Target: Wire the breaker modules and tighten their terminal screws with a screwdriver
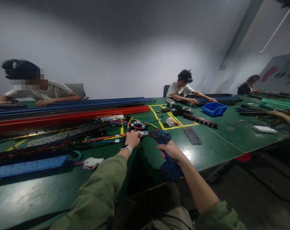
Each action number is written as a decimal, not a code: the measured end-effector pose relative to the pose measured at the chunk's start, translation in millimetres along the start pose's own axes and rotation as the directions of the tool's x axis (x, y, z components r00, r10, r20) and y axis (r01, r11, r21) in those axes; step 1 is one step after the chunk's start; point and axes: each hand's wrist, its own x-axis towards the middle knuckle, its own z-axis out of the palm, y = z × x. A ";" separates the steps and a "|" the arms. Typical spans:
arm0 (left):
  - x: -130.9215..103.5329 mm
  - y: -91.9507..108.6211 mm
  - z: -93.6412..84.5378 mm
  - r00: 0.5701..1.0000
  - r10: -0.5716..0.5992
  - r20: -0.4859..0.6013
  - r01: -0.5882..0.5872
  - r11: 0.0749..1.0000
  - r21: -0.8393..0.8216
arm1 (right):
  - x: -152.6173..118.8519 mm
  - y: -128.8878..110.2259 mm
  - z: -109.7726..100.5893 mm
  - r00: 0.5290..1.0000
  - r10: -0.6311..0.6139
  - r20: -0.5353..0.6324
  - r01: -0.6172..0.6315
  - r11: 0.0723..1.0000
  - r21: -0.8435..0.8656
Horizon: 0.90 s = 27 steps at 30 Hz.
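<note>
My right hand is wrapped round the grip of a blue cordless drill, its battery base low over the table's front edge. The drill's nose points left. It meets, or nearly meets, a small white terminal block with a blue part; contact is too small to make out. My left hand, with a watch on the wrist, closes its fingers on that block. Coloured wires and a black part lie just beyond the left hand.
A blue power strip and a white breaker lie left. Red and blue rails stretch behind. Another white breaker, a blue bin and a white box stand right. Co-workers sit across the green table.
</note>
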 end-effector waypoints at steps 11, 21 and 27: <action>-0.5 1.0 -1.2 1.000 0.017 -0.012 -0.016 1.000 0.016 | -2.7 -1.7 0.9 1.000 0.010 -0.006 -0.010 1.000 0.028; -0.5 2.5 -2.2 1.000 0.005 0.008 -0.005 1.000 0.030 | -2.4 -2.1 -0.2 1.000 0.009 0.011 -0.010 1.000 0.026; -1.6 5.3 -6.4 1.000 0.003 0.022 -0.004 1.000 0.028 | -4.4 -4.2 0.0 1.000 -0.009 0.008 0.009 1.000 0.028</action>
